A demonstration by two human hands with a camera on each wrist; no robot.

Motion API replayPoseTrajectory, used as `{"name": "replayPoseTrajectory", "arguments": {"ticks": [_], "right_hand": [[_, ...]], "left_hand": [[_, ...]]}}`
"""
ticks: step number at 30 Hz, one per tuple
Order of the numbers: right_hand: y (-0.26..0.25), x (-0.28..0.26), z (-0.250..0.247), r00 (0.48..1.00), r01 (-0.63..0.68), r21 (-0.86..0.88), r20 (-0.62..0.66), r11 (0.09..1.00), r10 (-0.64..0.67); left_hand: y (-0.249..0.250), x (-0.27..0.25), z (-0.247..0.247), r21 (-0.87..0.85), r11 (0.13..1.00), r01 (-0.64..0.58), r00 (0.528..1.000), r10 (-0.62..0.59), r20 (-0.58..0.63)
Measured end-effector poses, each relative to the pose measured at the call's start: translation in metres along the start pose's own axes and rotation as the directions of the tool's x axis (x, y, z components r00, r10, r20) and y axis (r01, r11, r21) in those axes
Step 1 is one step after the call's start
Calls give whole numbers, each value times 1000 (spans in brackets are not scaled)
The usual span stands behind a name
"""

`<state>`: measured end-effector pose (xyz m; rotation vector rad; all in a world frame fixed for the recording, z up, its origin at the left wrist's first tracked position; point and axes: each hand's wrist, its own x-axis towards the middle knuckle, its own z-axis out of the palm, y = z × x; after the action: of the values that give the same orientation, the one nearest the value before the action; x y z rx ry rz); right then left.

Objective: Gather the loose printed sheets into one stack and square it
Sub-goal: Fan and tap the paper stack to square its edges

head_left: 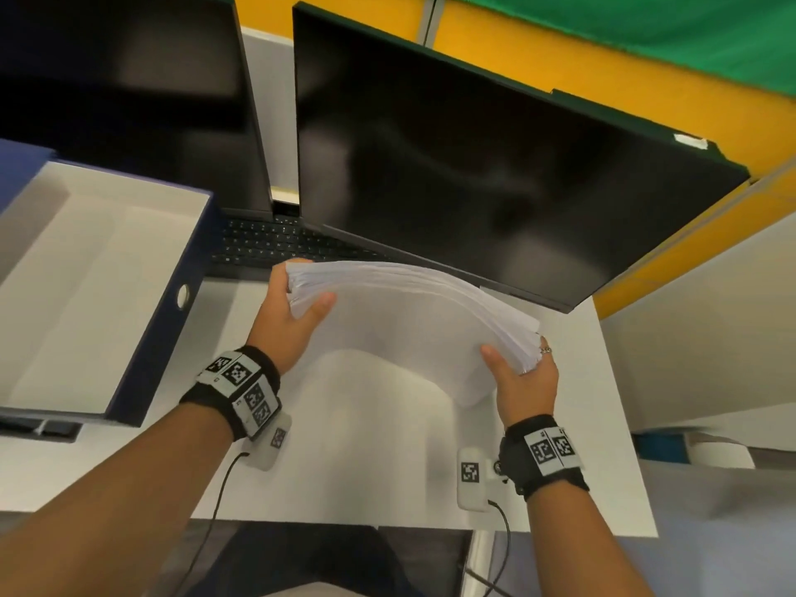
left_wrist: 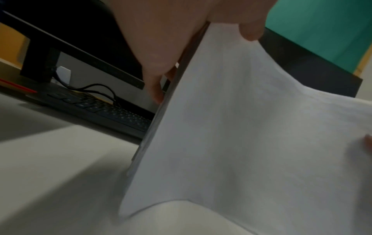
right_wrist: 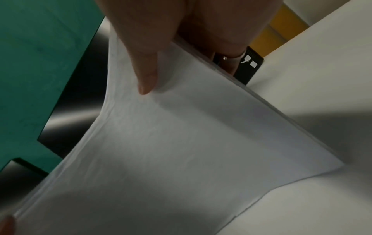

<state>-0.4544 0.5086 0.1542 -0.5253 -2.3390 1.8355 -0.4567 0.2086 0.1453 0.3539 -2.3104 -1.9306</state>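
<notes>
I have the stack of sheets (head_left: 409, 321) upright on its long edge on the counter (head_left: 387, 458), bowed, at 12 o'clock from me; squaring looks underway, and next I'd tap it down level. My left hand (head_left: 286, 321) and right hand (head_left: 523, 385) each clamp an end

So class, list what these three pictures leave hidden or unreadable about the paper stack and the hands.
- Print on the stack: no text legible in any view, blurred.
- Left hand fingers: behind the stack in the head view.
- Right hand fingers: mostly hidden behind the stack.
- Stack's bottom edge: squareness unclear, motion blur.
</notes>
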Motion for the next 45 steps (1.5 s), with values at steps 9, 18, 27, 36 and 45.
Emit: {"name": "replayPoseTrajectory", "arguments": {"ticks": [9,18,27,36,45], "right_hand": [[-18,-2,3,985,151,-26,-84,988,-152],[-16,0,8,977,154,-52,-140,987,-160],[-25,6,10,976,117,-5,-186,993,-116],[-22,5,10,986,132,-96,-92,987,-141],[-25,1,8,968,223,-182,-78,958,-241]], "left_hand": [[13,13,2,-31,991,-131,971,122,-203],[24,20,5,-28,993,-112,965,102,-243],[24,20,1,-24,994,-103,984,98,-146],[26,22,1,-1,996,-84,991,83,-106],[29,22,3,51,997,-63,991,68,-118]]}}
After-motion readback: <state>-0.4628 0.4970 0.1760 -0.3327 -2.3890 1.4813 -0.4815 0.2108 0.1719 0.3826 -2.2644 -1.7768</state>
